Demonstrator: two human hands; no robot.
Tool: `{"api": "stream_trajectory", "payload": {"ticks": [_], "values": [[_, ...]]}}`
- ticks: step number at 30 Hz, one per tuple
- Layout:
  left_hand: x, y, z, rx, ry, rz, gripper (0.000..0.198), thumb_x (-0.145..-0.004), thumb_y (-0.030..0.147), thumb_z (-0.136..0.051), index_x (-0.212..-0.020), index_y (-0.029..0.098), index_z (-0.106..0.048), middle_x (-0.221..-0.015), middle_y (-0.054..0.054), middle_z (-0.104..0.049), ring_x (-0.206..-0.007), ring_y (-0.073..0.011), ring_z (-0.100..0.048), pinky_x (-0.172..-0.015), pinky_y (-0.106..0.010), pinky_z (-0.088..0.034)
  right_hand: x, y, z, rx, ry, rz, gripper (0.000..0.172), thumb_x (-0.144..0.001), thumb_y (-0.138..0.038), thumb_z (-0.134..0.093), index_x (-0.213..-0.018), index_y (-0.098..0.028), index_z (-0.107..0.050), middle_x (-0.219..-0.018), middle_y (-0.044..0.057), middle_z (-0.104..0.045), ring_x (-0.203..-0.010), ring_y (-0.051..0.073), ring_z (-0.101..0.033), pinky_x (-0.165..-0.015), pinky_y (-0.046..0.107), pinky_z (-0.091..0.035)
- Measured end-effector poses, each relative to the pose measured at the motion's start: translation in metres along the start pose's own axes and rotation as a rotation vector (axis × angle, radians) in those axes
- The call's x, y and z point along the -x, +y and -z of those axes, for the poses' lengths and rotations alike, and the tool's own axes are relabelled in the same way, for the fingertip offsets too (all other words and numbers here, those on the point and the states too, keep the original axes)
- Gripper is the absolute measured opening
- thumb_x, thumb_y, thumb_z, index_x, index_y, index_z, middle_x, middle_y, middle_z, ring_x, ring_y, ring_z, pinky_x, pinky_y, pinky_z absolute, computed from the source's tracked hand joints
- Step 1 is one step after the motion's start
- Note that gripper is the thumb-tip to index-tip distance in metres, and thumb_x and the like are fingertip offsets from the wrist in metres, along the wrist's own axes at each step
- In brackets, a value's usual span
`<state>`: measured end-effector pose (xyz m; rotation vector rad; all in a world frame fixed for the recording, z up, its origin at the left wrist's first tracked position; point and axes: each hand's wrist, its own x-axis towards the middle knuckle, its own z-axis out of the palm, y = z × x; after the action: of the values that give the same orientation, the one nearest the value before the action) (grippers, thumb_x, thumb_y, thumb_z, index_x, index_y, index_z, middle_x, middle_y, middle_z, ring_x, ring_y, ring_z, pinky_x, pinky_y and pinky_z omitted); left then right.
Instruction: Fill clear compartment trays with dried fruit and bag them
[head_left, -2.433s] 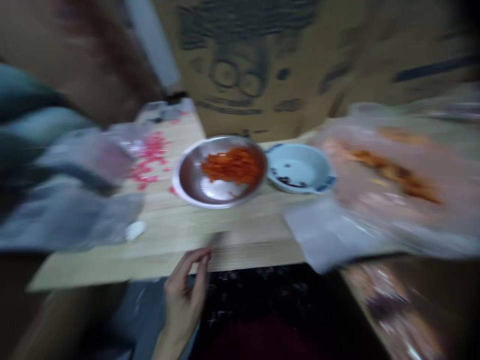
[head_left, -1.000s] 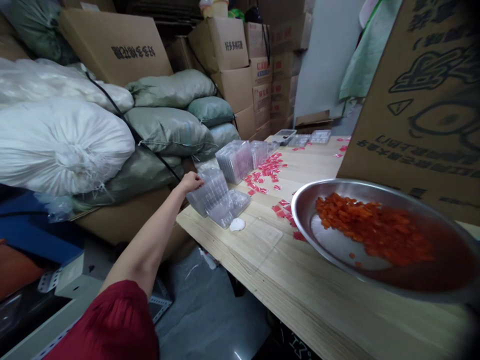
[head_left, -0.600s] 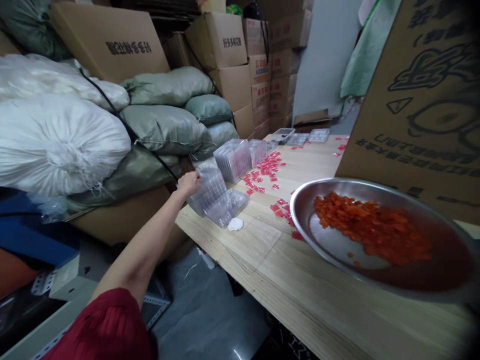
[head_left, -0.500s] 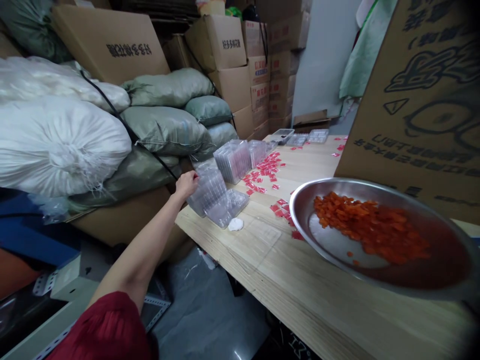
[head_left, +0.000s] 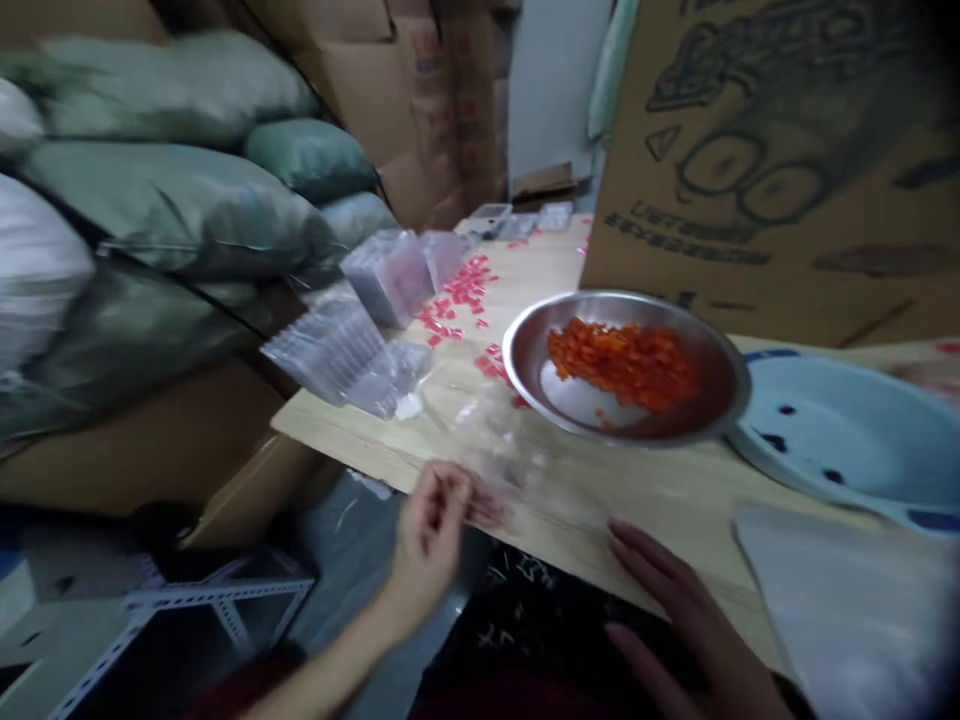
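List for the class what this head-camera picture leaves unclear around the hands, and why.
All in the head view:
- left hand: motion blur hides whether it holds anything
- clear plastic tray: blur and transparency hide its outline
- right hand: bottom edge cuts off its forearm
- blue-rimmed plate: right edge cuts it off
- orange pieces: blurred and too small to identify

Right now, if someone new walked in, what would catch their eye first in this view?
The steel bowl of orange pieces stands out first, on the wooden table just beyond the left hand and right hand. Left of it, small red packets lie scattered beside stacked clear plastic trays. At the back right, a large printed cardboard box rises behind the bowl.
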<state>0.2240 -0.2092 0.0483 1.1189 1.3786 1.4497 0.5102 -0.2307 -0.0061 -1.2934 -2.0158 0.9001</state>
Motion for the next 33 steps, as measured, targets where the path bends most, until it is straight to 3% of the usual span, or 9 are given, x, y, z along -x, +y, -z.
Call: {"api": "stream_trajectory", "payload": {"ticks": [5, 8, 11, 15, 19, 23, 26, 28, 33], "values": [[0.076, -0.079, -0.091, 0.441, 0.021, 0.484, 0.038, -0.089, 0.053, -0.078, -0.092, 0.019, -0.061, -0.095, -0.006, -0.074, -0.094, -0.0216, -0.076, -0.088, -0.035, -0.062, -0.007, 0.020, -0.025, 0.305, 0.006, 0.270, 0.070, -0.106, -0.027, -0.053, -0.168, -0.040, -0.023, -0.169, 0.004, -0.039, -0.158, 0.031, -0.031, -0.122, 0.064, -0.039], [0.068, -0.104, -0.091, 0.356, -0.143, 0.633, 0.049, -0.080, 0.061, -0.082, -0.093, 0.017, -0.064, -0.097, -0.009, -0.076, -0.093, -0.0214, -0.076, -0.088, -0.034, -0.060, -0.002, 0.059, -0.031, 0.373, -0.012, 0.211, 0.066, -0.108, -0.019, -0.046, -0.168, -0.038, -0.026, -0.166, 0.006, -0.044, -0.155, 0.029, -0.039, -0.119, 0.064, -0.043], [0.043, -0.095, -0.061, -0.031, -0.529, 0.723, 0.055, -0.077, 0.068, -0.078, -0.085, 0.015, -0.067, -0.078, -0.007, -0.074, -0.063, -0.0161, -0.069, -0.061, -0.028, -0.054, 0.000, 0.088, -0.032, 0.405, 0.047, 0.173, 0.060, -0.107, -0.015, -0.046, -0.163, -0.037, -0.039, -0.161, 0.006, -0.052, -0.148, 0.028, -0.050, -0.119, 0.064, -0.042], [-0.018, -0.038, -0.036, -0.367, -0.645, 0.375, 0.044, -0.095, 0.057, -0.061, -0.080, 0.016, -0.066, -0.072, -0.004, -0.070, -0.059, -0.0131, -0.062, -0.058, -0.026, -0.046, -0.003, 0.090, -0.026, 0.409, 0.093, 0.196, 0.060, -0.105, -0.012, -0.046, -0.160, -0.036, -0.045, -0.158, 0.005, -0.055, -0.146, 0.028, -0.052, -0.121, 0.064, -0.040], [-0.116, 0.004, -0.076, -0.641, -0.518, -0.223, 0.024, -0.102, 0.036, -0.055, -0.092, 0.018, -0.069, -0.079, -0.002, -0.070, -0.073, -0.0149, -0.063, -0.069, -0.027, -0.046, -0.007, 0.062, 0.007, 0.367, 0.114, 0.218, 0.056, -0.104, -0.018, -0.053, -0.159, -0.033, -0.047, -0.158, 0.007, -0.055, -0.147, 0.030, -0.051, -0.122, 0.064, -0.039], [-0.194, -0.011, -0.152, -1.134, -0.774, -0.347, 0.016, -0.096, 0.019, -0.059, -0.105, 0.017, -0.073, -0.102, -0.008, -0.078, -0.093, -0.0196, -0.071, -0.079, -0.028, -0.048, -0.028, 0.050, 0.090, 0.336, 0.230, 0.165, 0.038, -0.106, -0.022, -0.051, -0.141, -0.031, -0.063, -0.135, 0.005, -0.073, -0.126, 0.026, -0.069, -0.119, 0.057, -0.047], [-0.213, -0.034, -0.201, -1.265, -0.938, -0.353, 0.020, -0.087, 0.018, -0.071, -0.107, 0.017, -0.076, -0.107, -0.011, -0.079, -0.098, -0.0238, -0.073, -0.079, -0.028, -0.050, -0.065, 0.076, 0.164, 0.398, 0.383, -0.106, 0.027, -0.105, -0.030, -0.054, -0.124, -0.023, -0.072, -0.125, 0.010, -0.077, -0.111, 0.028, -0.075, -0.098, 0.045, -0.061], [-0.214, -0.044, -0.220, -1.285, -0.973, -0.380, 0.019, -0.085, 0.020, -0.073, -0.104, 0.018, -0.077, -0.106, -0.011, -0.079, -0.097, -0.0255, -0.074, -0.078, -0.029, -0.051, -0.096, 0.107, 0.201, 0.516, 0.327, -0.263, 0.025, -0.101, -0.025, -0.056, -0.116, -0.019, -0.075, -0.116, 0.013, -0.079, -0.105, 0.030, -0.075, -0.094, 0.044, -0.060], [-0.231, -0.048, -0.234, -1.367, -0.874, -0.455, 0.021, -0.096, 0.017, -0.055, -0.106, 0.018, -0.073, -0.118, -0.014, -0.073, -0.101, -0.0271, -0.073, -0.082, -0.033, -0.053, -0.167, 0.179, 0.216, 0.563, 0.076, -0.416, 0.025, -0.083, -0.005, -0.061, -0.095, -0.019, -0.079, -0.098, 0.011, -0.081, -0.091, 0.026, -0.075, -0.086, 0.034, -0.058]]}}
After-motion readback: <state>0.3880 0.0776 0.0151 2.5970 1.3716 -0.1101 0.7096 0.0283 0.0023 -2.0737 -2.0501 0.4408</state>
